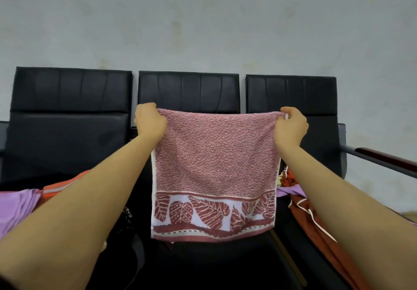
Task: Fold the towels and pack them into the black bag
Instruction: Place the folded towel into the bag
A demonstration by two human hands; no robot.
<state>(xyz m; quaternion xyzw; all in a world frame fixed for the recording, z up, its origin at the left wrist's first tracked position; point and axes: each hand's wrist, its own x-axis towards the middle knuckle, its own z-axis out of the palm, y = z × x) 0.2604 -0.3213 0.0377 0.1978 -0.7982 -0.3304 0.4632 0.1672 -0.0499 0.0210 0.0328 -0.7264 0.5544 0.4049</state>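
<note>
Your towel [214,165] hangs in the air over the middle black seat [188,91], doubled, with only its top corners held. If either pinch slackens, that corner drops and the fold falls open. Your left hand [150,121] and right hand [292,127] have their fingers curled, pinching those corners; the cloth hangs below them.

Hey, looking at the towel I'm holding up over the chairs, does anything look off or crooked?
Nothing is damaged or spilled. The pink towel hangs between the left hand and right hand, each gripping a top corner. Its top edge sags slightly in the middle, and a small thread or tag dangles from the bottom hem near the left corner.
</note>
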